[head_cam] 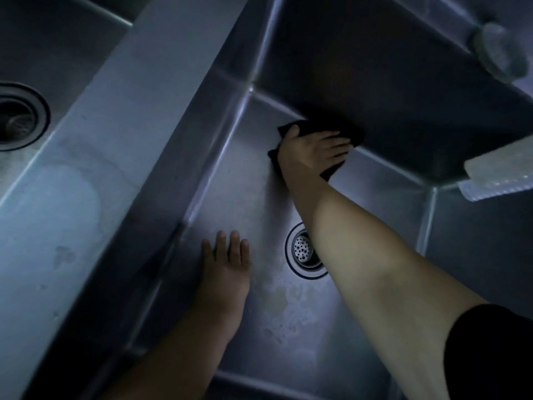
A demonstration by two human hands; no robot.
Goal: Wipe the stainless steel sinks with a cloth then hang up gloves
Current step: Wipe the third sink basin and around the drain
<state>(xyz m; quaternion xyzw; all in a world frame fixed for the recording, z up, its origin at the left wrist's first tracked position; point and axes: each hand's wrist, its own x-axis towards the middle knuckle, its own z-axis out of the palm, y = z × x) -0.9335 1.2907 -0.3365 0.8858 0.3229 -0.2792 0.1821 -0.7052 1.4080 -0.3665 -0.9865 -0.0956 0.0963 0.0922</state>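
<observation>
a dim view looks down into a double stainless steel sink. nearest, the left hand (pixel 225 264) lies flat with straight fingers on the floor of the right basin (pixel 251 203), holding nothing, seemingly as a brace. just beside it a perforated drain strainer (pixel 302 249) sits partly hidden under the right forearm. farther in, the right hand (pixel 311 151) presses a dark cloth (pixel 346 125) with spread fingers where the basin floor meets the far wall. this looks like the wiping step, mid-way; the next move likely calls for sweeping the cloth along that seam and up the wall. the left basin (pixel 57 197) with its drain (pixel 20 116) lies to the left. on the far rim, a blurred round object (pixel 499 53) and a pale ribbed item (pixel 501 174) are hard to identify. no gloves can be made out.
</observation>
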